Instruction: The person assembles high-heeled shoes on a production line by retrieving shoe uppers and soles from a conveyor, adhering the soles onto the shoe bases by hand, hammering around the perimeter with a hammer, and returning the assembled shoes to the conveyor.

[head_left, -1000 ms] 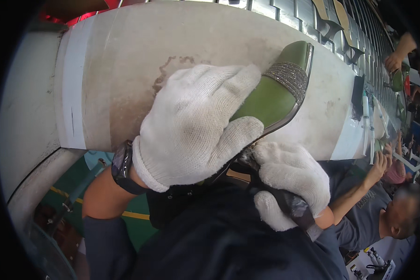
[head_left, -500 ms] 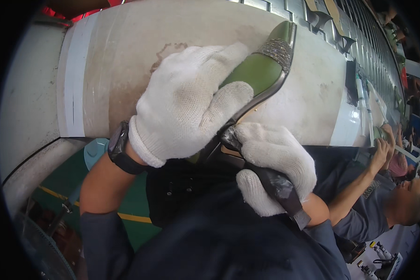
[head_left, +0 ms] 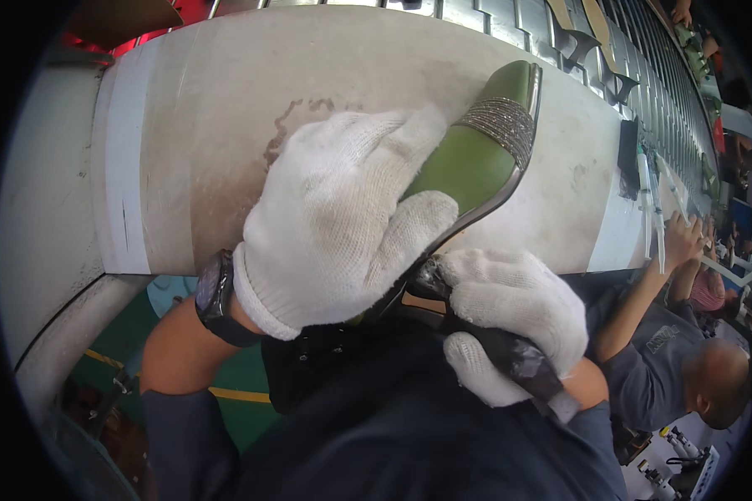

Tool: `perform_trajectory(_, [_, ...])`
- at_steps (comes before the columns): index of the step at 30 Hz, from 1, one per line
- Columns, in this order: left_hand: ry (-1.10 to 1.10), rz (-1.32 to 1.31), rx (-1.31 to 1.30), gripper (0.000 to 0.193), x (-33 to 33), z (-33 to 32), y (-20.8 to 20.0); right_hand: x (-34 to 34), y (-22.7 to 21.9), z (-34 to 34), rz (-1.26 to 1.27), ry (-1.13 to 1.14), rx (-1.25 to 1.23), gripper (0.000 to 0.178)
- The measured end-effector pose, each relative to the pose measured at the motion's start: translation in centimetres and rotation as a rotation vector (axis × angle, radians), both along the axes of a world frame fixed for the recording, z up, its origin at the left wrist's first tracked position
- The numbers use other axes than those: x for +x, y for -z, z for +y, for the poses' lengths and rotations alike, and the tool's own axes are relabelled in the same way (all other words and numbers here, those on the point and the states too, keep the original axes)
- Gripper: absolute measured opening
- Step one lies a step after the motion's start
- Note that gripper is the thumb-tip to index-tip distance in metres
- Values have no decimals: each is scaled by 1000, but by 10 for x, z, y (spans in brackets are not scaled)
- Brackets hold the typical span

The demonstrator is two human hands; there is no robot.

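Observation:
A green high-heeled sandal [head_left: 468,163] with a glittering band and dark sole edge slants over the near edge of the worktable [head_left: 217,125]. My left hand [head_left: 334,221], in a white knitted glove, is closed around the sandal's middle and rear, hiding much of it. Beneath the sole edge, my gloved right hand [head_left: 518,301] grips a dark tool [head_left: 522,363] with a worn, scuffed handle. The tool's scuffed front end sits close against the sole's underside; whether it touches cannot be made out. Its exact kind is unclear.
Metal conveyor slats [head_left: 493,25] run along the table's far side, carrying dark and tan pieces [head_left: 589,42]. Pens [head_left: 647,192] and a black block [head_left: 628,159] lie at the right. Beyond them a co-worker [head_left: 668,351] has raised hands. A light-blue stool [head_left: 167,292] stands below.
The view has shifted, so table, sandal and both hands appear lower. Both grips stay the same, and the tool remains by the sole. At the right, the co-worker's head and hands have moved.

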State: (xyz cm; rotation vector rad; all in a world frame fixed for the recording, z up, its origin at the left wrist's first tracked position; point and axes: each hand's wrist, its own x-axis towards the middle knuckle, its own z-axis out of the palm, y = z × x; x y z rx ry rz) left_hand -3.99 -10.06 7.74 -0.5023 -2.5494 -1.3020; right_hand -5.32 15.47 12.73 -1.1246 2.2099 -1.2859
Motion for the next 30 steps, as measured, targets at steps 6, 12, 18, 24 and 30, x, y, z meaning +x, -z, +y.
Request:
perform_trajectory(6, [-7,16,-54,50,-4,1,-4,-20,-18,-21,95,23,-35,34])
perform_trajectory(12, [31,-229,-88,67,-36,12,-30,2,1,-12,-281,199,-342,24])
perform_trajectory(18, [18,-393,-435,102,-15,54,-56,12,30,54,-494,455,-605,26])
perform_trajectory(24, [24,-493,-528,118,-29,83,-69,5,43,62,-495,435,-788,31])
perform_trajectory(30, [5,-475,-478,119,-30,90,-62,-12,43,68,-599,358,-791,33])
